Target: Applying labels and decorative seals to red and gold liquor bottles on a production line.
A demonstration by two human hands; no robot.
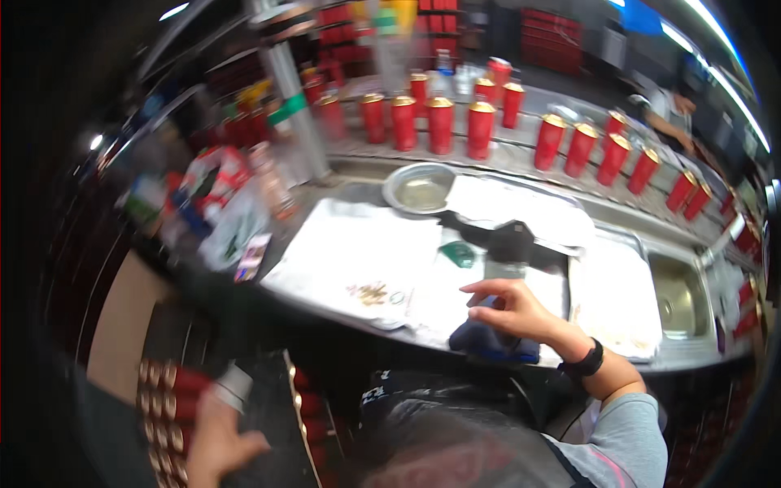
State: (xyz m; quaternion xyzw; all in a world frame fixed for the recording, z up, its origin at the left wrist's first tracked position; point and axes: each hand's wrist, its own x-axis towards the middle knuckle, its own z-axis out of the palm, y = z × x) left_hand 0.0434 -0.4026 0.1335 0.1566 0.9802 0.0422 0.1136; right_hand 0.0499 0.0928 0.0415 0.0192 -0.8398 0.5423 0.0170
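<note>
My right hand (514, 311) hovers over the work surface, index finger and thumb apart, nothing visible between them. Just under it lies a dark blue cloth (496, 340). Beyond the fingers stand a dark block-like thing (510, 242) and a small green piece (458, 254). Down at the lower left, my left hand (218, 439) is blurred, its thumb stretched away from the fingers. Something pale grey (233, 385) covers or touches its fingertips; I cannot tell which. Beside this hand are red cylinders with gold-coloured ends (167, 398), lying in rows, and a dark flat panel (264, 423).
White sheets (350, 244) cover much of the counter, with small brownish bits (372, 294) on one. A round metal bowl (421, 189) stands behind. Red gold-topped cylinders (440, 126) line the back ledge. A sink (682, 297) is at right, plastic bags (236, 232) at left, another person (671, 114) far right.
</note>
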